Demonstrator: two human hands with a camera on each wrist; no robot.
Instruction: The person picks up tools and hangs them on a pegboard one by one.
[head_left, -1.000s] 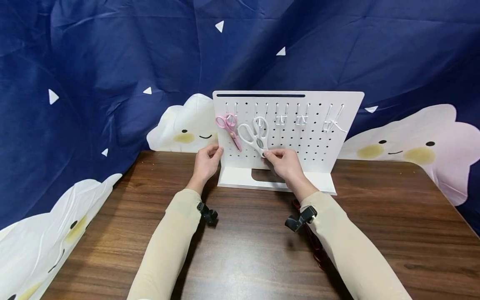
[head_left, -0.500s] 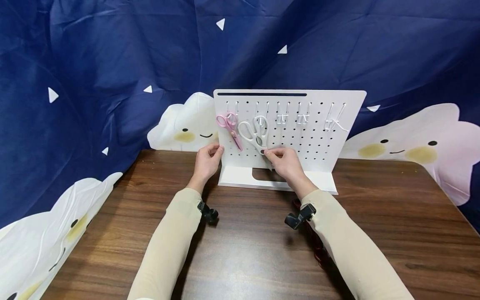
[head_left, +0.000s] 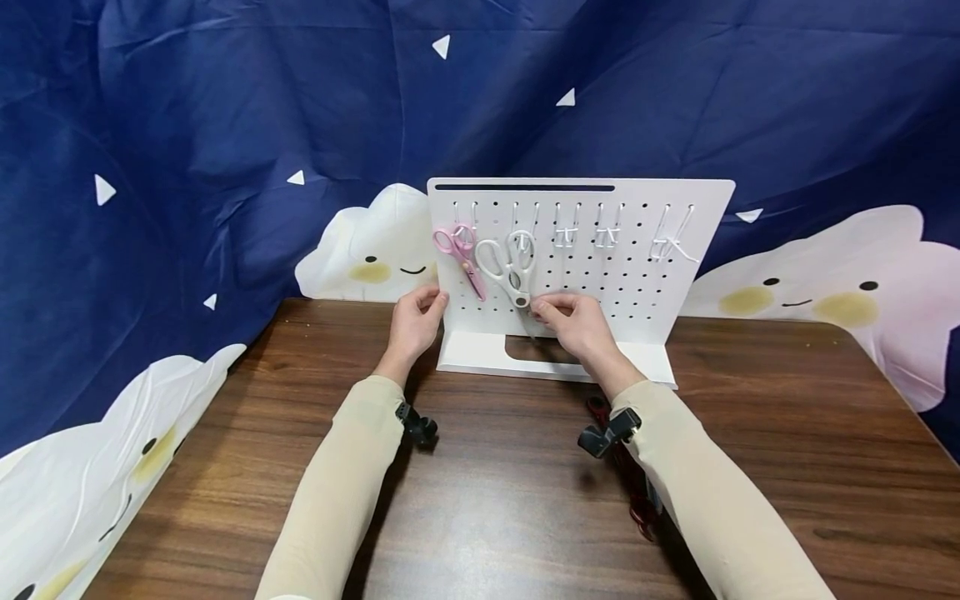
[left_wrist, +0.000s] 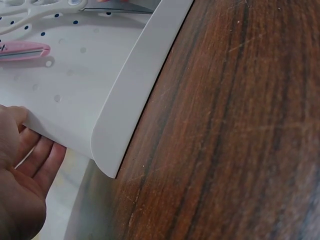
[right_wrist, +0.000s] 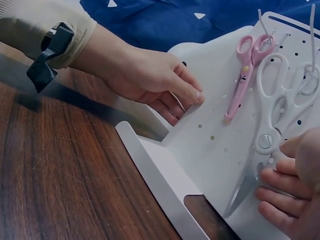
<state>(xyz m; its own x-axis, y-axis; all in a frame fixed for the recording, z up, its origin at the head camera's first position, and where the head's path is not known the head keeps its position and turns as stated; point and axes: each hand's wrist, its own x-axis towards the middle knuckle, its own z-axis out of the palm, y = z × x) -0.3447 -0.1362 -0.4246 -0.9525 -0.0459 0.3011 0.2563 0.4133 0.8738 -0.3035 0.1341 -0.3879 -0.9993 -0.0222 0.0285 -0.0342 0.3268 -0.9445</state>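
We see the white scissors with rounded plastic handles (right_wrist: 265,141) just to the left of our right hand (head_left: 577,323), their right loop around a wire hook. From our right fingertips the loops rise up and to the left, and the metal blades run down toward the board's base; the long axis is nearly upright, its top leaning left. Our right hand is the nearer one, thumb and fingers beside the pivot with nothing seen clamped between them; we cannot tell whether a tip touches the scissors.

Farther left, our left hand (head_left: 415,317) pinches the side edge of the white perforated pegboard (head_left: 480,325), thumb in front and fingers behind. Between our two hands and higher up hang the small pink scissors (right_wrist: 240,97). Above and to the right of our right hand are white wire hooks (head_left: 566,232).

Under our right forearm, on the brown wood-grain table (head_left: 487,467), lies something with dark red loops (head_left: 626,471), too covered to name surely. In the head view the white scissors' blades are faint against the board; the left wrist view cuts off their handles.
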